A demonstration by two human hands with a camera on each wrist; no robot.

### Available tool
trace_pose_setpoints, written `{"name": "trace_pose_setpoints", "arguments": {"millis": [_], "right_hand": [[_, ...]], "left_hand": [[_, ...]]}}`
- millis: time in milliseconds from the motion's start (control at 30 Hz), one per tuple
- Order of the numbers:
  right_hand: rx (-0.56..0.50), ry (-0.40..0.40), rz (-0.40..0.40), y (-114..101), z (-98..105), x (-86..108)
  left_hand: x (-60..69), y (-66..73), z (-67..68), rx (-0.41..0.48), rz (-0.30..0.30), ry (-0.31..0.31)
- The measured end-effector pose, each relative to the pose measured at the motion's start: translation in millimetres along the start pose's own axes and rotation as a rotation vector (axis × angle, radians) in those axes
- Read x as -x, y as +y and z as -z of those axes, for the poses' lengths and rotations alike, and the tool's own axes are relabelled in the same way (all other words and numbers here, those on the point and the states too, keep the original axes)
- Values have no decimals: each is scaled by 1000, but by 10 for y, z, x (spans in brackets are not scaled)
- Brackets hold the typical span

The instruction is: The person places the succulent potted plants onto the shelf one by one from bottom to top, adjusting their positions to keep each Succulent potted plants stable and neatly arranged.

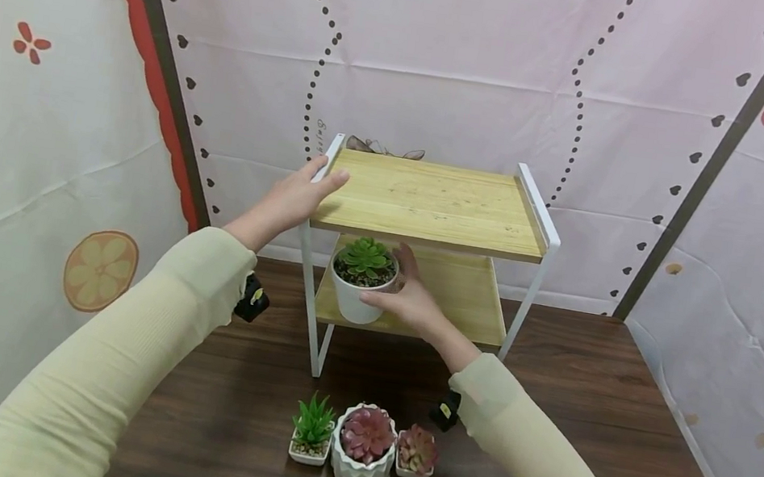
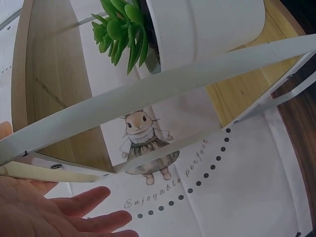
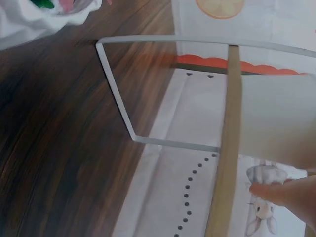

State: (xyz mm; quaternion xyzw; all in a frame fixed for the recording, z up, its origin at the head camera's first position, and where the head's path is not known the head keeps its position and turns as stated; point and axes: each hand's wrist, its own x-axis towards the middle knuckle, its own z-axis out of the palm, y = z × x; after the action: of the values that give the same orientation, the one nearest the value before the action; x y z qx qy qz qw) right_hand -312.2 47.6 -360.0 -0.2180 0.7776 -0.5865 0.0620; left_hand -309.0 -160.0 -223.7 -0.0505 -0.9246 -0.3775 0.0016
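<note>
A two-tier wooden shelf with a white metal frame stands on the dark table. My right hand grips a white round pot with a green succulent from its right side, at the left part of the lower tier; whether the pot touches the tier cannot be told. My left hand rests on the upper tier's left frame edge, thumb over the top and fingers extended. In the left wrist view the left hand has its fingers spread beside the frame bar, and the pot shows beyond the bar.
On the table in front of the shelf stand a small spiky green plant, a ribbed white pot with a red succulent, and a small reddish plant. Patterned white cloth hangs behind and at both sides.
</note>
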Motion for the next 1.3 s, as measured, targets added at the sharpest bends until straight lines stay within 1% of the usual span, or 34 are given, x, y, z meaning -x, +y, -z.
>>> {"name": "trace_pose_setpoints", "arguments": {"millis": [67,167,333,400,433,500,567,633,700,733,800,867,933,1067,1167,1300], "right_hand": [[39,21,21,18,55,72],[82,52,77,51,132,242],[139,99,177,197,179,648],[165,128,241,299,166,824],[165,136,289,357,157,907],[160,124,379,497,140,1061],[118,51,434,654,133,1209],[71,-61,432,833,148,1336],[37,-168,380,1020,182,1461],[24,-205,340,1104,198,1521],[19,-251,283,1261,220,1624],[-2,-280,264,1379,218,1708],[-31,-301,261,1458,192,1770],[-79,-315,313,1560,120,1835],[-89,-281,331,1594,60,1857],[-63,-221,347,1618,-3,1846]], "left_hand": [[6,3,3,-3,2,-1],[21,12,2,-9,6,-4],[45,24,-2,-30,18,5],[48,29,-4,-41,17,10],[48,32,-4,-42,14,13],[45,39,-6,-44,10,15],[40,45,-10,-50,4,13],[32,47,-13,-47,2,12],[22,47,-16,-48,3,10],[18,45,-18,-49,2,8],[15,45,-19,-46,2,11],[21,47,-17,-42,3,12],[29,49,-11,-38,6,12],[41,51,3,-41,13,11],[45,51,8,-44,16,6],[40,43,11,-42,15,4]]}}
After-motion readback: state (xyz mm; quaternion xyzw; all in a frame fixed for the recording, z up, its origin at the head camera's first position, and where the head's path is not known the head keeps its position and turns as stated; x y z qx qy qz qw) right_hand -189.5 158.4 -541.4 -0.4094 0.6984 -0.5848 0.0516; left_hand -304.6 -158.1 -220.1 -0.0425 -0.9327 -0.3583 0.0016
